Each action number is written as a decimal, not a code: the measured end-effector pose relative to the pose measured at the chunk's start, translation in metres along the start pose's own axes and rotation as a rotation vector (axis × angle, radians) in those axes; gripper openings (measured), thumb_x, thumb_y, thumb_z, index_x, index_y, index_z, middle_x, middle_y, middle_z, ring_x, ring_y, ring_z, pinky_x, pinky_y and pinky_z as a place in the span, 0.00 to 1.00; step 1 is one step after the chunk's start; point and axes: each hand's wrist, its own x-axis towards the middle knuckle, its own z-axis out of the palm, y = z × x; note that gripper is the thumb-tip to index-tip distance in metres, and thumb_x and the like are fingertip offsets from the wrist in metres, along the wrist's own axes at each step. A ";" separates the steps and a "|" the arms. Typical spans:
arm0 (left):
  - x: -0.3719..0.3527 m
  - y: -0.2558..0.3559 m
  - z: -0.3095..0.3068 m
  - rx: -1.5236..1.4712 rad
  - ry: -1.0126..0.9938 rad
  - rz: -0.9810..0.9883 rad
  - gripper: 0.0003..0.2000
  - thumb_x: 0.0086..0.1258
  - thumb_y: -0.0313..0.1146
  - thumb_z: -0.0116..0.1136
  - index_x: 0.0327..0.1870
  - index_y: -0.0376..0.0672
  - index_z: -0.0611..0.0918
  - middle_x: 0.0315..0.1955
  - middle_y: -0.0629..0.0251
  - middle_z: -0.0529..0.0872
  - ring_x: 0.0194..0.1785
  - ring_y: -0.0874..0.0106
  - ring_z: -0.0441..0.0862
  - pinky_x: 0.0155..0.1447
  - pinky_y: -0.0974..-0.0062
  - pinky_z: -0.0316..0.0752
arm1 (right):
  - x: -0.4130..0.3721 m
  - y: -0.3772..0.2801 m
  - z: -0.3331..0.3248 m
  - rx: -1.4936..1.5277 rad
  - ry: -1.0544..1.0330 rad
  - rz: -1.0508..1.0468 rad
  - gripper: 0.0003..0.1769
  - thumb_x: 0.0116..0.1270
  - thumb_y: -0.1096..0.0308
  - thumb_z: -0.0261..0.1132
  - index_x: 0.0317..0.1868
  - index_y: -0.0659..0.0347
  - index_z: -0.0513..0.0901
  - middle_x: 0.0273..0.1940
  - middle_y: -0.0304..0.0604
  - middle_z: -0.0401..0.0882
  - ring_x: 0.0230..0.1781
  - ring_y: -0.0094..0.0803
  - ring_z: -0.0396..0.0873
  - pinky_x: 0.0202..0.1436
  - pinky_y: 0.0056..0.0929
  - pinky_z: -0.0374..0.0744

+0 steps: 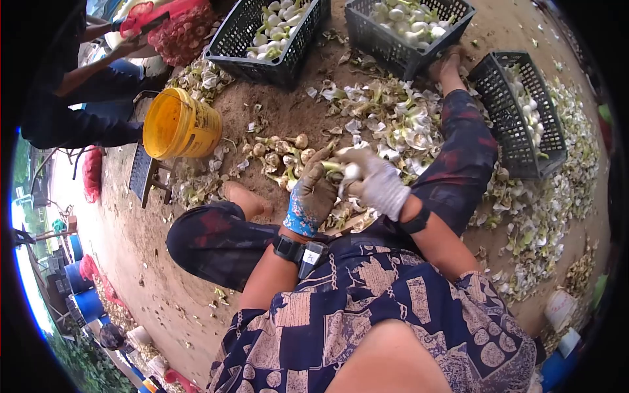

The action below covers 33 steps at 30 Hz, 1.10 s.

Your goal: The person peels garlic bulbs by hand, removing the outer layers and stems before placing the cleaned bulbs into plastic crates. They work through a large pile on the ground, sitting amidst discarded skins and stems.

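My left hand, in a soiled glove with a blue floral cuff, is closed around the green stem of a garlic bulb. The bulb's white head points to the right, towards my other hand. My right hand, in a whitish knit glove, has its fingers curled against that bulb; they are slightly blurred and partly hide it. Just beyond my left hand, a small pile of unpeeled garlic bulbs lies on the dirt, brownish and with stems on. Loose peelings lie under and beyond my hands.
Black crates of white bulbs stand ahead and to the right. A yellow bucket is at left, near a low stool. Peelings cover much of the ground. Another person's hand is by a red mesh bag.
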 end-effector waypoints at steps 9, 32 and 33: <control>0.064 0.032 -0.101 1.201 0.761 0.429 0.10 0.62 0.28 0.58 0.44 0.37 0.78 0.36 0.61 0.81 0.39 0.68 0.79 0.44 0.74 0.74 | -0.034 0.060 -0.293 -1.091 0.631 0.445 0.24 0.61 0.75 0.59 0.60 0.64 0.69 0.53 0.52 0.74 0.52 0.40 0.74 0.59 0.33 0.70; 0.042 0.005 0.011 1.331 -0.102 0.255 0.26 0.58 0.32 0.59 0.59 0.42 0.68 0.42 0.65 0.74 0.36 0.77 0.72 0.41 0.81 0.70 | 0.029 0.049 -0.007 0.313 -0.061 0.288 0.11 0.61 0.63 0.58 0.30 0.63 0.80 0.24 0.47 0.77 0.24 0.38 0.75 0.27 0.35 0.73; 0.030 0.007 0.021 1.517 -0.190 0.445 0.27 0.58 0.28 0.59 0.61 0.41 0.67 0.44 0.60 0.73 0.36 0.75 0.72 0.42 0.79 0.70 | 0.018 0.013 -0.031 0.271 0.027 0.107 0.11 0.62 0.62 0.57 0.32 0.61 0.80 0.28 0.46 0.79 0.26 0.41 0.77 0.28 0.34 0.73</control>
